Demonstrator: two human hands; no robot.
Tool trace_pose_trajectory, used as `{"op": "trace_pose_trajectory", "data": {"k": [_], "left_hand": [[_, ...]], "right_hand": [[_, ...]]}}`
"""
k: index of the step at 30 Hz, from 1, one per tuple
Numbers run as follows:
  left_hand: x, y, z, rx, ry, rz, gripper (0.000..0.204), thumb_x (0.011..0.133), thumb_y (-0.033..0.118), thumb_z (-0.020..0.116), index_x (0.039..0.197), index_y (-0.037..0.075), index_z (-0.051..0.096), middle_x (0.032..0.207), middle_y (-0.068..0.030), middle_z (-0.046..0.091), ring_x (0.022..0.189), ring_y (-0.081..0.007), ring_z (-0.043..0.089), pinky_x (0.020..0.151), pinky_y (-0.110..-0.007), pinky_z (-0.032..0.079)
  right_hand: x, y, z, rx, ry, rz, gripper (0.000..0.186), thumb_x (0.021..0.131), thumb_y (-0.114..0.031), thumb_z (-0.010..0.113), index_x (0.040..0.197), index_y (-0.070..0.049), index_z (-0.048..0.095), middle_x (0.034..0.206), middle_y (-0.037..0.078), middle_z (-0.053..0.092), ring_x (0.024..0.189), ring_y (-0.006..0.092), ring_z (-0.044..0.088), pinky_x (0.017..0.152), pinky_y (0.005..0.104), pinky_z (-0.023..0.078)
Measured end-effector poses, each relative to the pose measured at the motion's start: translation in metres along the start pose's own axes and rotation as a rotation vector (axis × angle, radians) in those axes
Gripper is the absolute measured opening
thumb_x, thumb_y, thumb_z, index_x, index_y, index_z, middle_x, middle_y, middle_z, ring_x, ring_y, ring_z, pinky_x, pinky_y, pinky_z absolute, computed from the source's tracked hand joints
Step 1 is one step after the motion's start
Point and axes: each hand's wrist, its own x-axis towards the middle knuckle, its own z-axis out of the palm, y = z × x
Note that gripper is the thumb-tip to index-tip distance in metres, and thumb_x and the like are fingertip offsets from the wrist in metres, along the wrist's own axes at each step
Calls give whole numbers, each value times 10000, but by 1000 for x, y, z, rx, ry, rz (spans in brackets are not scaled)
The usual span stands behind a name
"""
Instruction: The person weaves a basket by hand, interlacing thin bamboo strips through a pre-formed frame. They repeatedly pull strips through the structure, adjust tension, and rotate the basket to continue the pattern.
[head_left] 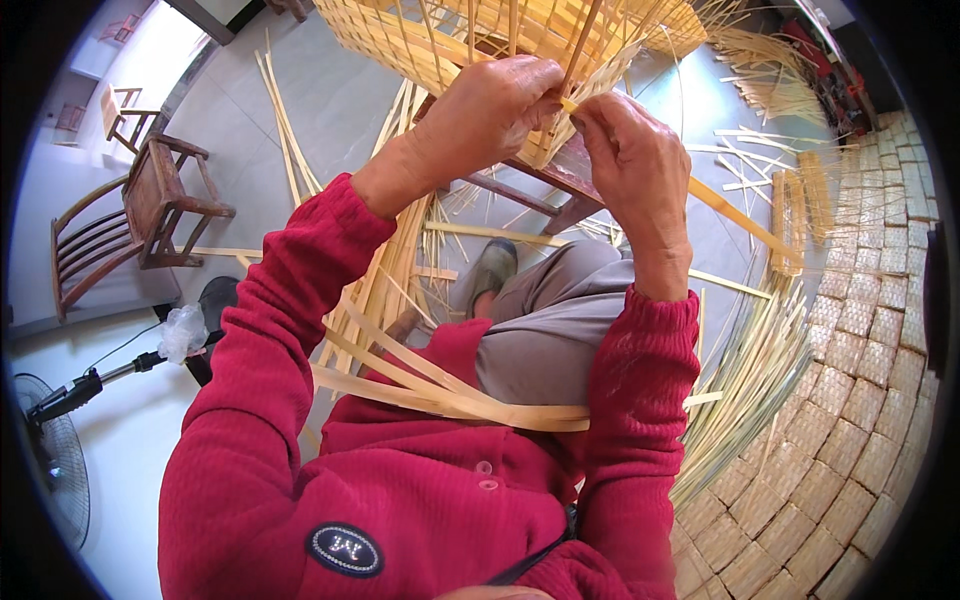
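On the grey floor (300, 110) a person in a red knitted top sits weaving bamboo, with material spread on all sides. Along the right rim lies the largest thing in view, a long run of finished woven mats (850, 400) with a checkered pattern, curving from the upper right down to the lower right corner. At the top, a half-woven bamboo panel (420, 35) rests across a dark wooden stool (545, 185) in front of the person's knees, loose ends sticking up from its near edge. To the left stands a dark wooden chair (150, 210), and below it, at the left rim, part of an electric fan (55, 450). A bundle of long bamboo strips (400, 380) runs from the panel down across the person's lap, and a fan of thinner slivers (750, 390) lies beside the right knee, against the mats.

The left hand (490, 115) is curled shut at the panel's near edge, fingers pinching the weave there. The right hand (635, 160) is just beside it, nearly touching, thumb and fingers closed on a single bamboo strip (740, 220) that passes from the panel's edge through the grip and slants away to the lower right. A grey shoe (492, 268) shows under the stool.
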Motion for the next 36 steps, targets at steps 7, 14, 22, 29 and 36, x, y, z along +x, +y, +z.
{"op": "trace_pose_trajectory", "data": {"k": [7, 14, 22, 29, 36], "left_hand": [[-5, 2, -12, -74, -83, -42, 111, 971, 64, 656, 1038, 8, 586, 798, -114, 610, 597, -202, 692, 520, -312, 552], [-7, 0, -20, -72, -168, -7, 78, 956, 48, 656, 1011, 12, 613, 782, -110, 639, 613, -203, 702, 539, -315, 544], [-4, -6, -40, -212, -373, 19, 55, 927, 61, 673, 976, 42, 661, 730, -63, 661, 641, -204, 714, 597, -328, 546], [-1, -29, -45, -265, -430, 51, 74, 976, 111, 660, 975, 43, 629, 774, -51, 687, 664, -193, 731, 605, -302, 557], [2, -39, -50, -392, -482, -122, 162, 988, 107, 667, 1079, 10, 575, 839, -74, 707, 694, -190, 747, 622, -294, 582]], "right_hand": [[12, -6, -6, -44, 5, -136, 94, 883, -224, 724, 871, -132, 704, 813, 49, 719, 729, 298, 704, 633, 411, 536], [8, 4, 4, 56, -51, -118, 176, 904, -281, 721, 867, -110, 693, 807, 77, 709, 727, 317, 699, 630, 427, 529], [24, 22, 3, -80, -188, -154, 469, 858, -552, 713, 715, -113, 629, 574, 109, 593, 566, 329, 635, 533, 435, 478], [46, 30, 16, 55, -224, -299, 421, 864, -494, 731, 714, -106, 662, 600, 120, 604, 590, 348, 630, 542, 449, 477], [70, 38, 23, 106, -311, -393, 381, 855, -458, 746, 736, -102, 679, 611, 121, 618, 605, 348, 637, 549, 447, 479]]}}
